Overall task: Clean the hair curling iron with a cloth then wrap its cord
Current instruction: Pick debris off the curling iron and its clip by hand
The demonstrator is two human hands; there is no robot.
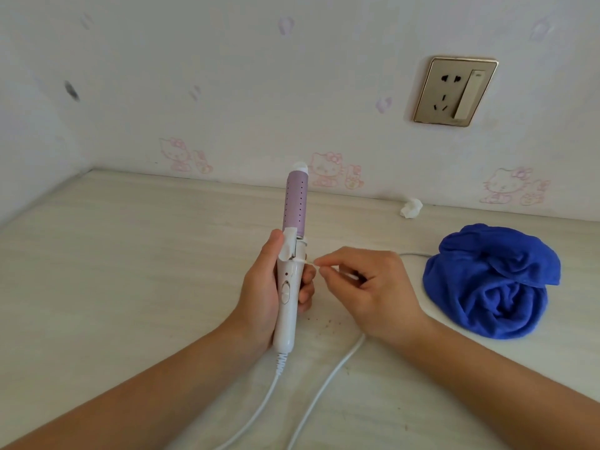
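The curling iron (294,203) has a lilac barrel and a white handle. It stands nearly upright above the table, with my left hand (263,287) wrapped around the handle and the thumb on the clamp lever. My right hand (367,287) pinches a thin stick, like a cotton swab (313,264), whose tip touches the joint between barrel and handle. The white cord (324,381) runs from the handle's base down the table and loops back behind my right hand. A crumpled blue cloth (490,284) lies on the table to the right, untouched.
A small wad of white tissue (411,207) lies by the wall at the back right. A wall socket (454,90) with a switch sits above it. Dark crumbs (324,321) speckle the pale table (130,271) under my hands.
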